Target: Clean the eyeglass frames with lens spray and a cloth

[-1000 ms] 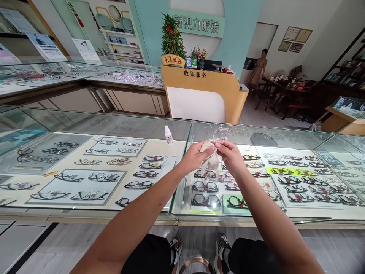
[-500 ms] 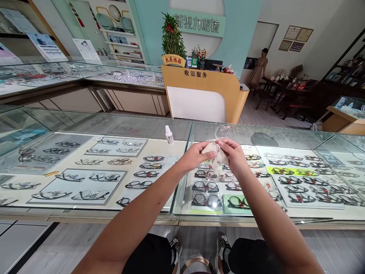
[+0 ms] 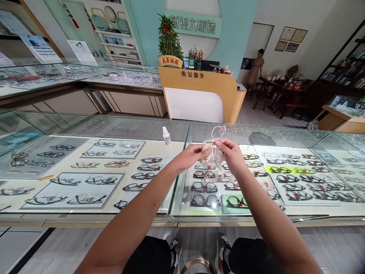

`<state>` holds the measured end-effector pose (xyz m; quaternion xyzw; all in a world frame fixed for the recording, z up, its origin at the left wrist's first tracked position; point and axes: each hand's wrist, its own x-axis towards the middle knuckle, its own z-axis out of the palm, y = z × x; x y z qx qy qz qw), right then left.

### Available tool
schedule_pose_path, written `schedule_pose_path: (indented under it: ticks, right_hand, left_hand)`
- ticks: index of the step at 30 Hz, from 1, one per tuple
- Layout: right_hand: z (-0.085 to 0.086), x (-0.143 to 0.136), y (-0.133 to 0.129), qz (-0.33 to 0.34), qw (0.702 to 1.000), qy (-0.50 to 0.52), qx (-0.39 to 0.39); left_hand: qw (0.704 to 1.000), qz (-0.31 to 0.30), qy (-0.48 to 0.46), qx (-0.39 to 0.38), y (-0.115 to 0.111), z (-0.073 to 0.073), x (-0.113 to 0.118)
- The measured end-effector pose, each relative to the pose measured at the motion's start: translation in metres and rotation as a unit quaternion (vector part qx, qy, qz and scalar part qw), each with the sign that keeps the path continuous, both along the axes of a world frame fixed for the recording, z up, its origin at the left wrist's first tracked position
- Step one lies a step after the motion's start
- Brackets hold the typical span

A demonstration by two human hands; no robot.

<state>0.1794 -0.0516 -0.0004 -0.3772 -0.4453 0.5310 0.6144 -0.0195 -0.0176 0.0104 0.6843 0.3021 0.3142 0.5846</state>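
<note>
My left hand (image 3: 190, 156) pinches a crumpled cream cloth (image 3: 209, 151) between thumb and fingers, above the glass counter. My right hand (image 3: 232, 154) is closed on the cloth's other side, where a greyish fold hangs down. Just beyond my fingertips shows a thin whitish loop (image 3: 219, 132), perhaps part of a clear eyeglass frame; I cannot tell whether it is held or lies behind. To the left of my hands, a small white spray bottle (image 3: 167, 136) stands upright on the counter.
Rows of eyeglasses (image 3: 203, 187) lie inside the glass display case (image 3: 176, 220) beneath my arms. A wooden cashier desk (image 3: 236, 99) with a tall plant (image 3: 170, 40) stands beyond. At the back right, a person (image 3: 255, 68) stands near a dark table (image 3: 273, 85).
The cloth is bunched differently: its hanging end has shifted right and a grey fold now shows. My left hand has turned slightly; both hands keep their grip. The view has shifted a little.
</note>
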Motion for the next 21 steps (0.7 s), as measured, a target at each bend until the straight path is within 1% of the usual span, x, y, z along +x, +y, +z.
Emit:
schedule_pose_path:
  ticks: [2, 5, 9, 11, 13, 15, 16, 19, 21]
  right_hand:
    - [0.001, 0.002, 0.001, -0.012, 1.000, 0.005, -0.006]
    - [0.003, 0.007, 0.002, -0.056, 0.998, 0.006, 0.000]
    - [0.007, 0.016, 0.003, -0.110, 0.993, 0.013, 0.028]
    - [0.009, 0.020, 0.005, -0.124, 0.991, 0.013, 0.045]
    - [0.009, 0.022, 0.006, -0.134, 0.989, 0.009, 0.058]
    - [0.009, 0.022, 0.007, -0.140, 0.988, 0.006, 0.063]
    - [0.009, 0.022, 0.007, -0.141, 0.988, 0.006, 0.064]
    - [0.009, 0.020, 0.007, -0.134, 0.989, 0.024, 0.056]
    - [0.009, 0.017, 0.006, -0.121, 0.991, 0.044, 0.036]
  left_hand:
    - [0.999, -0.005, -0.016, -0.031, 0.002, -0.002, -0.002]
    - [0.994, 0.004, -0.058, -0.097, 0.007, -0.006, -0.003]
    - [0.976, 0.041, -0.118, -0.178, 0.012, -0.009, -0.006]
    - [0.967, 0.066, -0.146, -0.200, 0.014, -0.009, -0.006]
    - [0.961, 0.090, -0.169, -0.200, 0.015, -0.009, -0.005]
    - [0.961, 0.123, -0.181, -0.167, 0.015, -0.009, -0.003]
    - [0.964, 0.145, -0.180, -0.134, 0.014, -0.009, 0.000]
    - [0.964, 0.216, -0.155, 0.006, 0.008, -0.013, 0.007]
    - [0.956, 0.243, -0.125, 0.103, 0.002, -0.019, 0.011]
